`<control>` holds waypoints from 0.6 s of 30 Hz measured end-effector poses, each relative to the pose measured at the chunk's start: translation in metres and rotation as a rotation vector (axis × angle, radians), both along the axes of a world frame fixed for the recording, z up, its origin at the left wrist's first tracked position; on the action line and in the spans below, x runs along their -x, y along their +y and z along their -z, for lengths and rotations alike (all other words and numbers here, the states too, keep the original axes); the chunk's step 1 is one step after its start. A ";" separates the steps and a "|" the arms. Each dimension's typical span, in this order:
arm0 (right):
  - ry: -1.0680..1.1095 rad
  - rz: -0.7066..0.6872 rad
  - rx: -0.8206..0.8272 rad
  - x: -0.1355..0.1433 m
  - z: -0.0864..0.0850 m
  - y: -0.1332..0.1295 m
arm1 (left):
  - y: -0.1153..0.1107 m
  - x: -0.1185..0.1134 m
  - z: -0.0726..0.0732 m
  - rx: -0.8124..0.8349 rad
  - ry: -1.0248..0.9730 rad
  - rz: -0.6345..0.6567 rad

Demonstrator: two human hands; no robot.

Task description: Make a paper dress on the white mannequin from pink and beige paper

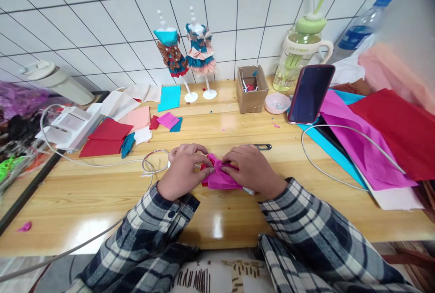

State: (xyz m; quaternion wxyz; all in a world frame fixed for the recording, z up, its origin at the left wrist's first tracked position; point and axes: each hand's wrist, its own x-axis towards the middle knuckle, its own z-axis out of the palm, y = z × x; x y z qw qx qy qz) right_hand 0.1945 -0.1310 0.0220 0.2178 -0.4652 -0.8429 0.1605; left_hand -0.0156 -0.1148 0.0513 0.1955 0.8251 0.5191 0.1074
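Note:
Both hands meet over a gathered piece of magenta crepe paper [222, 180] just above the wooden table. My left hand [185, 168] pinches its left side between thumb and fingers. From the other side my right hand [253, 170] pinches the paper near its middle, fingers bent. Some red material [205, 180] shows beside the magenta at the left hand's fingertips. A bit of something whitish pokes out under the right hand; what it belongs to is hidden. Behind the right hand lies a small dark tool with a looped handle [264, 146], probably scissors.
Two miniature dress stands [171, 53] [200, 53] wear paper dresses by the tiled wall. A cardboard box [252, 98], pink bowl [277, 104], phone [311, 96] and green-lidded bottle [299, 53] stand back right. Coloured sheets [367, 143] lie right; cut pieces [107, 136] and a cable [102, 165] left.

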 end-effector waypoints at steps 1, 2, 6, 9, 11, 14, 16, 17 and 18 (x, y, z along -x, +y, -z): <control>0.012 0.009 -0.004 0.000 -0.001 -0.001 | 0.000 0.000 0.000 -0.002 -0.006 -0.003; 0.032 0.019 -0.008 0.001 -0.002 -0.002 | 0.000 0.000 0.000 -0.002 -0.012 -0.006; 0.085 -0.001 0.001 0.004 -0.005 -0.006 | 0.000 0.000 0.000 0.006 -0.026 -0.009; 0.047 -0.037 0.012 0.006 -0.004 -0.008 | 0.000 0.001 0.000 0.017 -0.028 -0.001; 0.038 -0.048 0.029 0.006 -0.004 -0.007 | 0.000 0.002 -0.001 0.022 -0.028 0.009; 0.049 -0.070 0.052 0.005 -0.003 -0.006 | 0.000 0.005 -0.002 0.023 -0.012 0.033; 0.057 -0.076 0.054 0.004 -0.003 -0.006 | 0.000 0.008 -0.003 0.009 -0.015 0.058; 0.063 -0.071 0.053 0.004 -0.003 -0.006 | 0.000 0.009 -0.004 -0.008 -0.028 0.073; 0.069 -0.065 0.052 0.004 -0.003 -0.006 | 0.000 0.009 -0.004 -0.030 -0.043 0.090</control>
